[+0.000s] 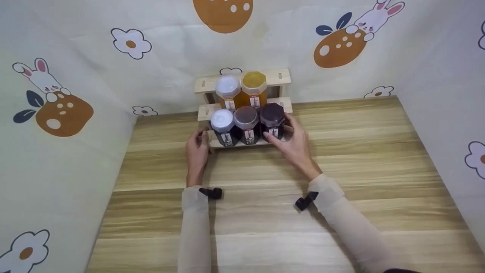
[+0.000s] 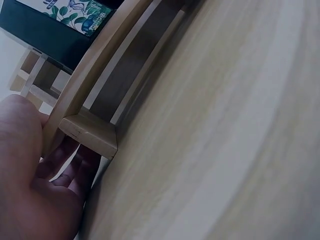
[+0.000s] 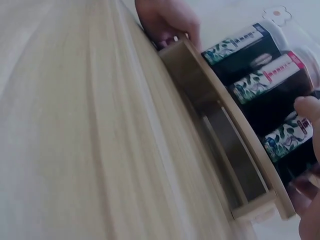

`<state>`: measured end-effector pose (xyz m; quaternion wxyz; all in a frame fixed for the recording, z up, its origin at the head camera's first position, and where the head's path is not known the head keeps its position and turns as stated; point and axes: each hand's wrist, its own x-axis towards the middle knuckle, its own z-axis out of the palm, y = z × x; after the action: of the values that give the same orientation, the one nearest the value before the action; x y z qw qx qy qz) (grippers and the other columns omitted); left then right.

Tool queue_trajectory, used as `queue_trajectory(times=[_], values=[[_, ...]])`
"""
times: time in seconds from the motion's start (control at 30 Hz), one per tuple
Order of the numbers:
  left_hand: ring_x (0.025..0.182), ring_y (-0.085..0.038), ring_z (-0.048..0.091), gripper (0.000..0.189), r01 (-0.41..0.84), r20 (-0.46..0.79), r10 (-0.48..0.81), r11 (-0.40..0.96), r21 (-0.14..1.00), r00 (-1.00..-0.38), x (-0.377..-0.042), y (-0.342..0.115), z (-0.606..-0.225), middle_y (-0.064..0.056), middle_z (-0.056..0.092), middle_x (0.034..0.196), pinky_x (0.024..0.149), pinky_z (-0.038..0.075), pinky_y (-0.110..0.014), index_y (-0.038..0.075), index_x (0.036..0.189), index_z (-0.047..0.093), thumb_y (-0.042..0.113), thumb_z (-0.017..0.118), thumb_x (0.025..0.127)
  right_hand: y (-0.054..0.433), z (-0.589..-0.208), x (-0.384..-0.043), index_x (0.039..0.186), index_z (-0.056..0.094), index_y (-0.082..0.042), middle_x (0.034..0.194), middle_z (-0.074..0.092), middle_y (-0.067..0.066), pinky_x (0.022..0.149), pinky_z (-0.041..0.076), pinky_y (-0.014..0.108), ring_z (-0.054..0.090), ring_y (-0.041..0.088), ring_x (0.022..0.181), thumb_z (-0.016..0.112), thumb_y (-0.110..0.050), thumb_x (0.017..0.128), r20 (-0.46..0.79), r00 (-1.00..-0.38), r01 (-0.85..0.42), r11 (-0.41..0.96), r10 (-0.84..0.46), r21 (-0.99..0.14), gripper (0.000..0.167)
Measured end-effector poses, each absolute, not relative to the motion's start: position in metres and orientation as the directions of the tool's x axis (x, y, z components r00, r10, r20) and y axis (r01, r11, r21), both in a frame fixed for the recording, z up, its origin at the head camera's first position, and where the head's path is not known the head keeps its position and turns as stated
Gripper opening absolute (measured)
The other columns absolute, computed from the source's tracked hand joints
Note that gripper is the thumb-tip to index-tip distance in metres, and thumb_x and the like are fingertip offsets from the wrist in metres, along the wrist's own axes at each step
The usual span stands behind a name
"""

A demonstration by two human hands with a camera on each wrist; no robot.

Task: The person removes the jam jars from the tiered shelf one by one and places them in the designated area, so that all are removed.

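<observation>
A stepped wooden rack (image 1: 204, 112) holds octagonal jars with labels. My right hand (image 1: 297, 146) grips the dark-lidded jar (image 1: 273, 115) at the right end of the front row, its thumb across the front and fingers round the far side. Beside that jar stand a brown-topped jar (image 1: 247, 123) and a white-lidded jar (image 1: 223, 123). My left hand (image 1: 197, 153) holds the left end of the lowest shelf; in the left wrist view its fingers (image 2: 65, 167) reach beneath the shelf's end. In the right wrist view, the jar under my right hand sits at the shelf's right end.
On the step behind stand an amber jar with a yellow lid (image 1: 254, 83) and another with a white lid (image 1: 228, 87). The rack stands at the back of a wood-grain table (image 1: 257, 212), close to a patterned cloth wall (image 1: 170, 68). Cloth also rises at both sides.
</observation>
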<state>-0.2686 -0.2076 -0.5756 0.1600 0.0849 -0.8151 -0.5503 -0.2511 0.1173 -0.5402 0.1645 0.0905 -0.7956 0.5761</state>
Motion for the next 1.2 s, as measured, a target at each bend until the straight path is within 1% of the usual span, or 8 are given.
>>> queue_trajectory(times=[0.1, 0.23, 0.33, 0.43, 0.73, 0.93, 1.07, 1.2], values=[[0.088, -0.018, 0.068, 0.025, 0.034, 0.160, -0.324, 0.363, 0.931, -0.932, -0.268, -0.207, -0.576, -0.012, 0.075, 0.108, 0.072, 0.054, -0.025, 0.008, 0.124, 0.075, 0.024, 0.061, 0.111, 0.125, -0.540, -0.251, 0.148, 0.060, -0.011, 0.141, 0.069, 0.010, 0.108, 0.058, 0.048, 0.068, 0.031, 0.126, 0.097, -0.040, 0.082, 0.356, -0.934, -0.330, 0.298, 0.036, -0.896, 0.081], [0.084, -0.013, 0.065, 0.027, 0.044, 0.159, -0.329, 0.332, 0.942, -0.931, -0.268, -0.207, -0.576, -0.011, 0.074, 0.105, 0.070, 0.052, -0.021, 0.005, 0.126, 0.075, 0.022, 0.060, 0.111, 0.135, -0.541, -0.250, 0.151, 0.058, -0.009, 0.143, 0.068, 0.014, 0.106, 0.060, 0.049, 0.067, 0.034, 0.127, 0.098, -0.037, 0.081, 0.337, -0.940, -0.310, 0.282, 0.054, -0.908, 0.085], [0.079, -0.011, 0.063, 0.027, 0.065, 0.168, -0.325, 0.304, 0.950, -0.931, -0.269, -0.207, -0.577, -0.012, 0.072, 0.101, 0.066, 0.051, -0.020, 0.002, 0.125, 0.074, 0.019, 0.059, 0.112, 0.143, -0.543, -0.251, 0.152, 0.058, -0.008, 0.143, 0.067, 0.015, 0.104, 0.062, 0.047, 0.067, 0.033, 0.127, 0.098, -0.038, 0.081, 0.326, -0.942, -0.292, 0.287, 0.078, -0.912, 0.087], [0.076, -0.010, 0.062, 0.027, 0.073, 0.172, -0.323, 0.297, 0.952, -0.931, -0.269, -0.207, -0.578, -0.013, 0.071, 0.099, 0.063, 0.050, -0.019, 0.001, 0.125, 0.074, 0.019, 0.060, 0.112, 0.152, -0.544, -0.253, 0.149, 0.061, -0.009, 0.140, 0.069, 0.013, 0.104, 0.062, 0.047, 0.067, 0.031, 0.125, 0.098, -0.038, 0.081, 0.328, -0.940, -0.289, 0.294, 0.095, -0.911, 0.083], [0.086, -0.015, 0.065, 0.027, 0.038, 0.149, -0.329, 0.321, 0.946, -0.932, -0.270, -0.206, -0.577, -0.012, 0.072, 0.105, 0.069, 0.052, -0.021, 0.003, 0.126, 0.074, 0.021, 0.061, 0.111, 0.184, -0.546, -0.256, 0.148, 0.063, -0.012, 0.138, 0.070, 0.011, 0.100, 0.064, 0.041, 0.069, 0.028, 0.120, 0.097, -0.029, 0.083, 0.316, -0.939, -0.285, 0.206, 0.138, -0.936, 0.076], [0.097, -0.021, 0.069, 0.029, 0.027, 0.138, -0.328, 0.323, 0.946, -0.935, -0.270, -0.207, -0.576, -0.016, 0.074, 0.112, 0.078, 0.054, -0.022, 0.002, 0.127, 0.074, 0.024, 0.063, 0.111, 0.201, -0.546, -0.259, 0.146, 0.065, -0.012, 0.137, 0.069, 0.012, 0.101, 0.063, 0.040, 0.069, 0.029, 0.121, 0.097, -0.025, 0.083, 0.284, -0.936, -0.250, 0.173, 0.210, -0.953, 0.071], [0.104, -0.022, 0.071, 0.031, 0.034, 0.118, -0.327, 0.249, 0.968, -0.938, -0.270, -0.208, -0.574, -0.020, 0.074, 0.119, 0.082, 0.056, -0.019, -0.002, 0.129, 0.073, 0.022, 0.066, 0.109, 0.209, -0.547, -0.262, 0.150, 0.061, -0.013, 0.142, 0.067, 0.014, 0.105, 0.062, 0.040, 0.068, 0.031, 0.127, 0.097, -0.025, 0.083, 0.232, -0.947, -0.197, 0.166, 0.223, -0.966, 0.077], [0.103, -0.019, 0.071, 0.032, 0.040, 0.090, -0.321, 0.158, 0.987, -0.943, -0.269, -0.209, -0.571, -0.021, 0.073, 0.121, 0.080, 0.056, -0.018, -0.004, 0.130, 0.070, 0.018, 0.068, 0.108, 0.212, -0.550, -0.267, 0.151, 0.059, -0.010, 0.145, 0.064, 0.017, 0.107, 0.060, 0.038, 0.065, 0.035, 0.132, 0.098, -0.024, 0.082, 0.209, -0.955, -0.176, 0.164, 0.209, -0.971, 0.080]])
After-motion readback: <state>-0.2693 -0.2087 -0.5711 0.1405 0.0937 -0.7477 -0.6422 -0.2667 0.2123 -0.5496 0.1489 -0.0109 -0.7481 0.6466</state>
